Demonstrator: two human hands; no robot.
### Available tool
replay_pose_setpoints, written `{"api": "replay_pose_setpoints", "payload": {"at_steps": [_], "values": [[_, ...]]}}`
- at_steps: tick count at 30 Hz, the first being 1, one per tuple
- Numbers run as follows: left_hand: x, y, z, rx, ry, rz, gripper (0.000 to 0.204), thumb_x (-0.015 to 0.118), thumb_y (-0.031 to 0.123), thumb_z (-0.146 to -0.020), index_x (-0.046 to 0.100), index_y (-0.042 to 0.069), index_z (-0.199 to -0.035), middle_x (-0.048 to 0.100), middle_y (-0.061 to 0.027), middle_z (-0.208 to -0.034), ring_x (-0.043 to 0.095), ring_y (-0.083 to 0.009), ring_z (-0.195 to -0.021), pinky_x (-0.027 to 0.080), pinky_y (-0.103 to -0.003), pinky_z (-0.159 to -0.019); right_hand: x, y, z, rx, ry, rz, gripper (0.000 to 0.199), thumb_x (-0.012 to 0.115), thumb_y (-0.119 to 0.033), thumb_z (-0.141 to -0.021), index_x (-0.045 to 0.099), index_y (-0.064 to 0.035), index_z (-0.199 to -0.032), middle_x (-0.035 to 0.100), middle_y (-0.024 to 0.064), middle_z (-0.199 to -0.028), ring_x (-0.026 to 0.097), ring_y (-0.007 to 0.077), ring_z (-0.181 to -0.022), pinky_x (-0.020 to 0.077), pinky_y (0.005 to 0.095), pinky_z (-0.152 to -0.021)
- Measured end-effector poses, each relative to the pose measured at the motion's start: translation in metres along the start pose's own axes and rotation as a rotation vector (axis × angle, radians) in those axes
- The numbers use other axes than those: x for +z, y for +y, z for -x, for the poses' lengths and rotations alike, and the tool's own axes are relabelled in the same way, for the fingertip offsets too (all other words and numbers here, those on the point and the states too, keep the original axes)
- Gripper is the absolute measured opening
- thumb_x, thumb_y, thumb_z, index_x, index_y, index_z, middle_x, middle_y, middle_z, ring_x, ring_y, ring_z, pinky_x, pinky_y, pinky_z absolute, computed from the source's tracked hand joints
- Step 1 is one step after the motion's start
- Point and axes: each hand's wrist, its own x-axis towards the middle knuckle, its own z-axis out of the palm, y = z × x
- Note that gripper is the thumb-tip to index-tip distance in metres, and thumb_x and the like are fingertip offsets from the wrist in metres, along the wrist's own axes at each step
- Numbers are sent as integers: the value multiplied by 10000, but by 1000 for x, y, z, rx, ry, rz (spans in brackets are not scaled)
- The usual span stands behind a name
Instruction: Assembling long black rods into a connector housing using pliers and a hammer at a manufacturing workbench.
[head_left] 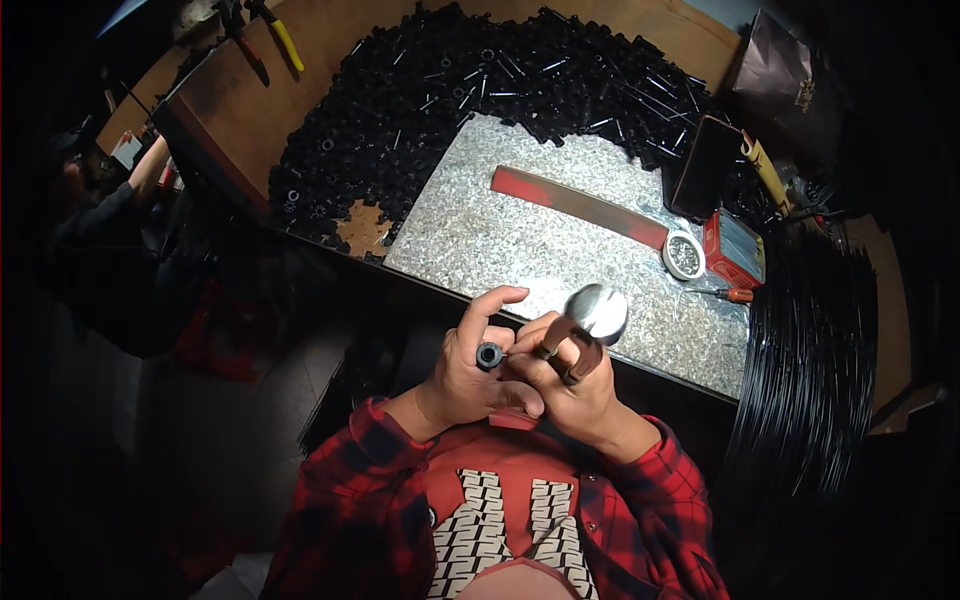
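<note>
In front of my chest both hands are close together, just off the near edge of the worktable. My left hand [465, 370] is closed round a small black ring-ended cylindrical part [488, 356], its hole facing up; the index finger sticks out. Beside it my right hand [580, 390] grips a hammer [597, 312] with a shiny round metal head standing above the fingers. The right fingertips meet the left hand near the black part; whether they pinch something small there is hidden. A red piece [514, 420] shows under the hands, its kind unclear.
A speckled metal sheet [450, 250] covers the near table, with a red-brown bar [580, 208], a white bowl of small metal bits [684, 256], a red box [733, 250] and a screwdriver [738, 295]. Black parts [350, 140] heap behind; black rods [800, 350] hang right. A co-worker's arm [148, 172] shows left.
</note>
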Motion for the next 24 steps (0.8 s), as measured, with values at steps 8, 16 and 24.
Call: {"api": "replay_pose_setpoints", "payload": {"at_steps": [8,16,24], "values": [[3,4,0,-84,42,144,1144,745,669,-502,385,-47,-1318,570,-87,-1088,591,-151,-924,487,-305,-837,6,7,5,7,13,21,124,669,18,-783,579,8,-868,566,131,-800,572,279,-677,458,351,-607],[-2,-4,-3,145,-38,24,1034,804,506,-652,264,-8,-1368,651,-92,-731,656,-154,-679,480,-263,-581,5,-2,-1,12,-5,1,85,624,17,-810,601,8,-891,606,107,-867,607,208,-763,493,320,-673],[1,3,0,6,-20,108,997,820,468,-671,283,5,-1372,638,-86,-706,626,-141,-628,469,-253,-579,6,6,3,-65,10,72,157,646,26,-769,584,5,-911,592,126,-866,599,249,-739,486,324,-639]]}}
